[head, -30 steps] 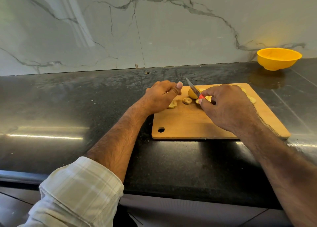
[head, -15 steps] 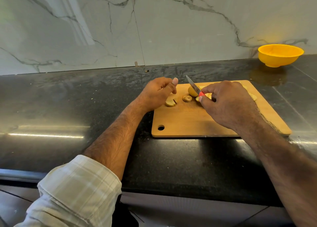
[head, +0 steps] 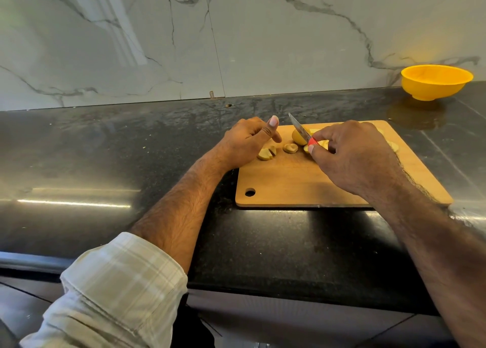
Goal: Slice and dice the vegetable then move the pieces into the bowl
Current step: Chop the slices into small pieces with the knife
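Observation:
A wooden cutting board (head: 302, 184) lies on the black counter. On its far left part sit a cut potato slice (head: 266, 153), a small round slice (head: 290, 148) and a larger potato chunk (head: 298, 137); more pieces lie behind my right hand. My right hand (head: 349, 155) grips a knife (head: 299, 129) by its red handle, the blade pointing up and left over the chunk. My left hand (head: 249, 139) hovers at the board's left edge, fingers loosely curled, thumb raised, holding nothing. The yellow bowl (head: 435, 83) stands at the back right by the wall.
A marble-patterned wall rises behind the counter (head: 105, 163). The counter's front edge runs below the board. My rolled plaid sleeve (head: 115, 289) is at the lower left.
My left hand has lifted off the cut slice and drawn slightly back to the left, uncovering it. The right hand with the knife has stayed almost in place.

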The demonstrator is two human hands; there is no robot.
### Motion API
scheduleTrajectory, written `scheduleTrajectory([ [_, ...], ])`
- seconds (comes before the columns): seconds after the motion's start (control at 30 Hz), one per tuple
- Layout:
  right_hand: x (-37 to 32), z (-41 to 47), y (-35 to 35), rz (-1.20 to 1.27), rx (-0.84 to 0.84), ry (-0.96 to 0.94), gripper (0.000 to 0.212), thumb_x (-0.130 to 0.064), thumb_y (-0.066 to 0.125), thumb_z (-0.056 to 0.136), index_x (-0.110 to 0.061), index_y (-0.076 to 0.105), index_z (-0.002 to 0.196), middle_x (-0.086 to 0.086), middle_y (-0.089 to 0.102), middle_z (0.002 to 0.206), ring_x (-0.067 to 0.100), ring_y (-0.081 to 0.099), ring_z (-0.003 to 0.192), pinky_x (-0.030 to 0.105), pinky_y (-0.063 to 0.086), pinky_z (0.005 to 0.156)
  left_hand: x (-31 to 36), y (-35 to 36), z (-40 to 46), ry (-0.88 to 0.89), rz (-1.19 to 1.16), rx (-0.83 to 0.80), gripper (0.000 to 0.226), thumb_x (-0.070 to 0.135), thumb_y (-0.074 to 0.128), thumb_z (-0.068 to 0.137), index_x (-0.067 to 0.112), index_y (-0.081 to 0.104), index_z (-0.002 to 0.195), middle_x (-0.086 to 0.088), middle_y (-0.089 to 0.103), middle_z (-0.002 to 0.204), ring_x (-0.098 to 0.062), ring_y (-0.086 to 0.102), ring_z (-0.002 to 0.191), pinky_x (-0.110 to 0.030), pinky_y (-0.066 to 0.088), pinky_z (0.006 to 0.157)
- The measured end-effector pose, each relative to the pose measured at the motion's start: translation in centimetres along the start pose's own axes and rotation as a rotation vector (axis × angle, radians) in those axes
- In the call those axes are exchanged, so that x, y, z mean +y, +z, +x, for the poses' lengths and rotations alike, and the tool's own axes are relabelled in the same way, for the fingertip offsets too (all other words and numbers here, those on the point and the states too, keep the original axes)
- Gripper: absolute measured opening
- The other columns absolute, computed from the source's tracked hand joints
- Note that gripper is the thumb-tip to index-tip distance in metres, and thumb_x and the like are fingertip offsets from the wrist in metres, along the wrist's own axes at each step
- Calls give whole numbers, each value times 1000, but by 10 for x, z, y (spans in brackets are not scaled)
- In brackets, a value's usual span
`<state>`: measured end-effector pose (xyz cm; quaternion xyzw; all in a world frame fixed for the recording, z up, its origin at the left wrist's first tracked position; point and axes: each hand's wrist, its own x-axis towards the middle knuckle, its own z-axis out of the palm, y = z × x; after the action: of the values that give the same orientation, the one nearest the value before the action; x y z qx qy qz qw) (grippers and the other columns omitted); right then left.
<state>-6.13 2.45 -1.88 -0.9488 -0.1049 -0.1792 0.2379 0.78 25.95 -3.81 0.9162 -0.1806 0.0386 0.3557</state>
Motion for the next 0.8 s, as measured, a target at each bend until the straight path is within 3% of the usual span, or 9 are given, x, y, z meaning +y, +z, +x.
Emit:
scheduleTrajectory([
  [0.13,0,0,0,-6,-12,4,33,-46,64,100,-30,75,127,-6,69,76,11,60,68,23,47,56,-3,1,5,-33,96,-30,80,91,12,91,46,77,84,15,64,119,-17,51,132,-67,31,115],
  [0.3,-1,0,0,-5,-11,6,34,-47,64,99,-30,75,126,-5,71,78,12,61,69,26,52,57,1,0,2,-24,71,-47,80,88,14,93,40,77,82,11,63,116,-16,54,127,-65,35,113],
  [0.37,-1,1,0,-16,-14,9,34,-47,64,100,-30,74,127,-4,73,83,12,62,70,26,52,57,3,-6,-1,-20,45,-69,62,76,29,102,38,77,98,10,64,123,-14,56,126,-58,42,111],
  [0.43,-2,0,1,-16,-11,1,34,-47,63,100,-30,74,127,-3,73,84,13,62,72,28,54,60,-1,-20,-6,-1,54,-100,33,58,55,104,34,71,120,12,64,127,-9,57,123,-46,48,106],
  [0.5,-3,-2,2,-10,-18,-12,34,-47,63,100,-30,74,127,-3,74,88,14,63,79,31,57,67,-6,-38,-13,28,70,-146,34,43,77,95,31,69,125,13,66,124,-5,57,120,-33,47,99],
  [0.57,-5,-4,3,-7,-43,-28,33,-46,63,100,-30,75,125,-2,74,92,15,63,85,31,55,69,-11,-47,-20,27,77,-182,36,34,84,89,31,71,123,13,68,119,-4,58,116,-29,46,95],
  [0.7,-8,-5,4,-7,-109,-27,29,-45,65,99,-32,76,123,-9,63,86,9,57,78,22,43,56,-8,-41,-23,29,91,-227,29,25,82,91,33,74,118,10,66,117,-5,58,111,-38,49,100],
  [0.8,-7,-5,4,-20,-109,-18,30,-46,65,99,-33,75,124,-7,66,89,11,59,81,24,46,59,-6,-37,-21,32,109,-225,25,36,80,91,40,75,115,11,61,120,-9,56,115,-53,48,106],
])
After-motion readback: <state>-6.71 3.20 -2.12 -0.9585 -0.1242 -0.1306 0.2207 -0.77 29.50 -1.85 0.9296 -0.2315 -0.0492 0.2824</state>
